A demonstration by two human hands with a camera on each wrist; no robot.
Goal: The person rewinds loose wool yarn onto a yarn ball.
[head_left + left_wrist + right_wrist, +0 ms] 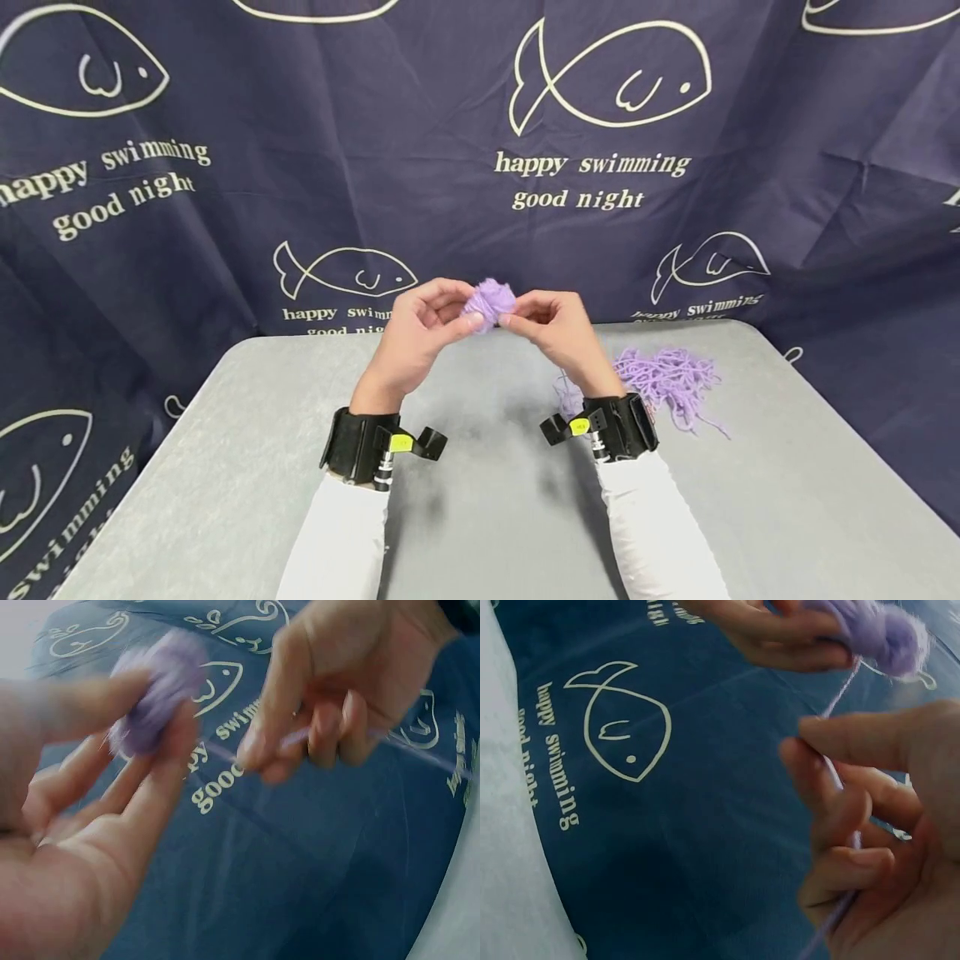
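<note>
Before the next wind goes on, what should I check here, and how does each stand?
1. Left hand grips the yarn ball: ok.
2. Right hand pinches the strand: ok.
3. Strand runs unbroken from ball to right fingers: ok in the right wrist view.
4. Strand taut, no slack loop: ok, it looks straight.
5. Loose yarn pile on the table free of knots: cannot tell.
6. Ball held above the table, off the pile: ok.

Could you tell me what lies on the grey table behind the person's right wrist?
A loose heap of purple yarn lies on the grey table; the black wrist strap covers its near edge.
</note>
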